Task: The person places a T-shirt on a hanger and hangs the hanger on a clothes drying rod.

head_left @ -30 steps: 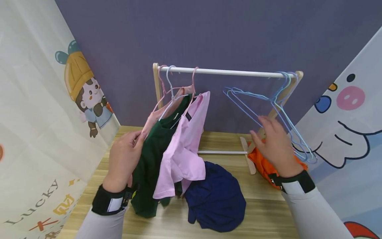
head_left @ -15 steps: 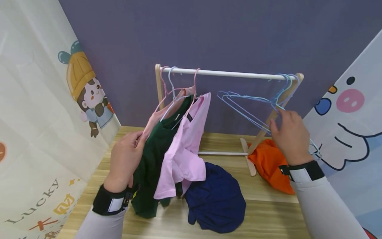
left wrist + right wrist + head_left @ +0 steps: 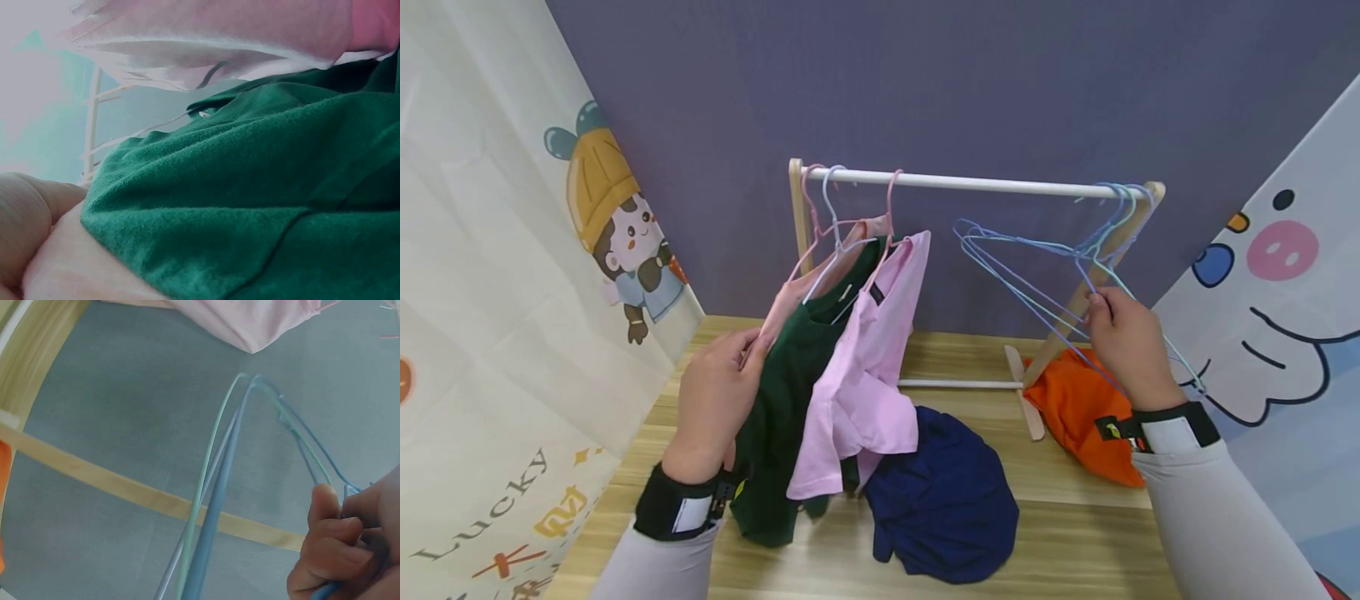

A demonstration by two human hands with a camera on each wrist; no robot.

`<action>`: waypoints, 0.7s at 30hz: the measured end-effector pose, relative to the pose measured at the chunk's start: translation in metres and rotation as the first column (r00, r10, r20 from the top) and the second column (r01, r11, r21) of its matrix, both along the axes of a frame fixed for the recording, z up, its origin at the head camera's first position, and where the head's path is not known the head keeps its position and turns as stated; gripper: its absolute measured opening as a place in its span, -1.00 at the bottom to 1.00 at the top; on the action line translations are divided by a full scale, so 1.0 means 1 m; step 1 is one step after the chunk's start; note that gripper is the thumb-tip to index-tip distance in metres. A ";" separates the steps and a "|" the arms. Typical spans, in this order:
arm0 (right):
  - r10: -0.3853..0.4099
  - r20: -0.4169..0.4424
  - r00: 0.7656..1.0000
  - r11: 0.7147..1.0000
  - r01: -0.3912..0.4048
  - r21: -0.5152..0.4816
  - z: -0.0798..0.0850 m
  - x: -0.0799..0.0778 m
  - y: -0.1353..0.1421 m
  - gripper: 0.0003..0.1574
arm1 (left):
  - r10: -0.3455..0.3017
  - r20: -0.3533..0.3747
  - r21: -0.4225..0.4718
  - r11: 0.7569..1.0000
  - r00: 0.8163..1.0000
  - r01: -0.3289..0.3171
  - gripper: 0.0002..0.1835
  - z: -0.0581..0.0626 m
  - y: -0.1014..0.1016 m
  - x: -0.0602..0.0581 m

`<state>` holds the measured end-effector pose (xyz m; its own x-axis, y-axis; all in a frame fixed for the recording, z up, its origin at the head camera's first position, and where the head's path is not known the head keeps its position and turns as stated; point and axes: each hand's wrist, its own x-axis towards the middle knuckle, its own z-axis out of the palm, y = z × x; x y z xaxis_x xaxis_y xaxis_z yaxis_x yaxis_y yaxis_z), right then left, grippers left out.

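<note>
My left hand pinches the shoulder edge of a peach garment, which hangs on a pink hanger at the rack's left end. Beside it hang a dark green shirt on a pale lilac hanger and a light pink shirt on another pink hanger. In the left wrist view the green shirt lies right against the hand. At the rack's right end, my right hand grips one arm of a blue hanger, with curled fingers seen in the right wrist view. A mint hanger and others hang close around it.
The white rail spans two wooden posts. Below, a crumpled navy garment lies on the wooden table, and an orange garment lies by the right foot of the rack. Printed curtains flank both sides.
My right hand has moved right from in front of the hangers and now grips a blue one, tilting it from the others. The left hand keeps its pinch and has hardly moved.
</note>
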<state>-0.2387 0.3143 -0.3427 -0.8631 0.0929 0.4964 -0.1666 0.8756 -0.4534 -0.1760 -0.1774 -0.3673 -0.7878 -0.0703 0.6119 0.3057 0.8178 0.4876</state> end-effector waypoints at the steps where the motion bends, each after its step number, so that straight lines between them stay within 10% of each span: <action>1: 0.000 0.007 1.000 1.000 0.000 -0.009 0.001 0.000 0.000 -0.54 | 0.000 0.000 0.001 1.000 1.000 0.000 -0.70 0.000 0.000 0.000; 21: -0.014 -0.083 0.996 0.992 0.004 -0.123 0.023 0.009 -0.007 -0.52 | -0.006 -0.033 -0.015 1.000 0.999 0.005 -0.72 -0.002 -0.001 -0.001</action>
<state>-0.2299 0.3075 -0.3193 -0.8179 0.1651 0.5511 -0.2007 0.8159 -0.5423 -0.1766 -0.1788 -0.3688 -0.7672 -0.0567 0.6389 0.3260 0.8234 0.4646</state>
